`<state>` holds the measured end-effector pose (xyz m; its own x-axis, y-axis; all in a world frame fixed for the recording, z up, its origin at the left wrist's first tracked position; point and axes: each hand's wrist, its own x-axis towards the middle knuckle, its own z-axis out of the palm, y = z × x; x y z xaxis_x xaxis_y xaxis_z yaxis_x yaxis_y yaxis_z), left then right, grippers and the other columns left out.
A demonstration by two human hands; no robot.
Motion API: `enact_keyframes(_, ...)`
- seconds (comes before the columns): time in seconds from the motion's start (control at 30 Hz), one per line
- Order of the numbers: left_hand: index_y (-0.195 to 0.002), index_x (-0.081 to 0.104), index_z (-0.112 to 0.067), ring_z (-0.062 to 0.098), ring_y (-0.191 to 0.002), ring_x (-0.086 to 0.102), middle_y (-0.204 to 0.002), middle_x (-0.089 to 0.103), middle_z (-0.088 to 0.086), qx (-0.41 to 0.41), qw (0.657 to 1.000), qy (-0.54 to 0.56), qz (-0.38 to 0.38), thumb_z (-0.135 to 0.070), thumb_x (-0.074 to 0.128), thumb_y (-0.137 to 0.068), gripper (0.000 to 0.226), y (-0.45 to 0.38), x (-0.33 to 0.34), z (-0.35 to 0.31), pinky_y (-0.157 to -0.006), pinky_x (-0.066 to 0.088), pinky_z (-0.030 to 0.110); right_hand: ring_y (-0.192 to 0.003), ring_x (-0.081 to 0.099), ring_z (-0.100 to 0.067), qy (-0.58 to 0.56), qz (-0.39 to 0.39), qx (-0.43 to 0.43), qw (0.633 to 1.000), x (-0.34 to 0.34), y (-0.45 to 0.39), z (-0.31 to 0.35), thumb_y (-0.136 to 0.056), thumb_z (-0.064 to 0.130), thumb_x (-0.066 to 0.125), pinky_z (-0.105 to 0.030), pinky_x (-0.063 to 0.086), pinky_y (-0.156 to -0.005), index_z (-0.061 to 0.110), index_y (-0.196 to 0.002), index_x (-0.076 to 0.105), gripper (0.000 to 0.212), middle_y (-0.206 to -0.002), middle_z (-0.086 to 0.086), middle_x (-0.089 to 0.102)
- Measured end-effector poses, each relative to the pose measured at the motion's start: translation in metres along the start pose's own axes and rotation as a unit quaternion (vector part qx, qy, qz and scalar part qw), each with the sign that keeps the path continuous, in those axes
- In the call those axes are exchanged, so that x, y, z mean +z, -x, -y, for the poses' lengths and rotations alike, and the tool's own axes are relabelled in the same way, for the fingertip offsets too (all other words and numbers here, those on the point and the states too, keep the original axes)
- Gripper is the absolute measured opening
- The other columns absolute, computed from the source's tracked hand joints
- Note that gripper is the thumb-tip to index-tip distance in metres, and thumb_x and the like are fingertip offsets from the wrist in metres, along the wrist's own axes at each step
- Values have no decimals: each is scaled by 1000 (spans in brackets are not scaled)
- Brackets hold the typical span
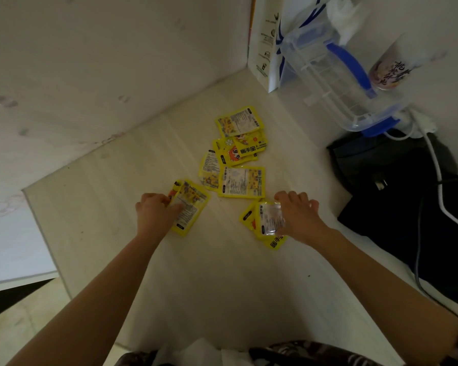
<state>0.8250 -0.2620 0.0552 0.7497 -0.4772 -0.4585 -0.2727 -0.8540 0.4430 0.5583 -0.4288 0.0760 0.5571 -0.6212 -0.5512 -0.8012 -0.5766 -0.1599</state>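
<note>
A pale table point(222, 273) runs into a corner of white wall point(90, 62). At one o'clock a clear box point(336, 83) with blue clips point(352, 64) sits tilted beside a white carton point(262, 48). Faint white ribs show through its side, but what is inside cannot be made out. Just to its right is a bottle point(389, 70) with a purple label. At three o'clock a black bag point(397, 196) lies on the table with a white cable point(438, 178) trailing over it.

Near the centre, loose yellow packets point(242, 182) lie overlapping, some face up and some showing the printed back.

The left hand point(156, 212), at about nine o'clock from that cluster, has its fingers curled round the near edge of a small left stack point(191, 204) of packets, which rests on the table. The right hand point(299, 217), at about five o'clock from the cluster, arches over a right stack point(267, 220) with its fingers spread along the far edge. It grips the top packet, and the others fan out beneath. The two stacks lie well apart.
</note>
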Motion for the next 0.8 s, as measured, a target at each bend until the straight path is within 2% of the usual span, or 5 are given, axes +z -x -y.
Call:
enact_keyframes(0.23,-83,68,-6,33,-97,54,-106,59,14,23,1000,-7,-9,-33,72,-76,28,2,3,0,-75,38,32,-115,37,-28,-31,-18,34,999,15,19,21,-70,55,71,-42,32,-94,18,-128,41,75,-122,-8,39)
enact_keyframes(0.43,-81,67,-7,33,-85,61,-86,65,13,11,1000,0,2,-33,72,-75,27,9,8,-7,-67,49,37,-114,39,-31,-134,-69,100,984,28,19,40,-78,47,68,-42,37,-90,14,-125,44,63,-128,-10,37)
enact_keyframes(0.57,-86,66,-7,30,-82,62,-92,64,15,7,1000,15,-17,-28,73,-75,25,15,10,-9,-69,52,38,-111,45,-33,-173,-59,146,972,32,18,45,-80,45,68,-43,36,-88,15,-126,39,62,-124,-12,40)
enact_keyframes(0.67,-88,67,-6,30,-86,60,-98,61,15,12,999,29,-22,-24,75,-75,24,18,12,-9,-73,50,36,-108,48,-31,-236,-63,149,958,32,18,43,-74,40,74,-41,33,-84,24,-122,38,62,-118,-9,45)
enact_keyframes(0.8,-94,69,-3,27,-88,59,-103,61,14,13,999,41,-19,-23,74,-75,28,21,12,-4,-74,43,30,-111,48,-28,-258,-68,133,954,31,19,40,-70,34,78,-40,29,-85,30,-132,30,78,-118,-6,48)
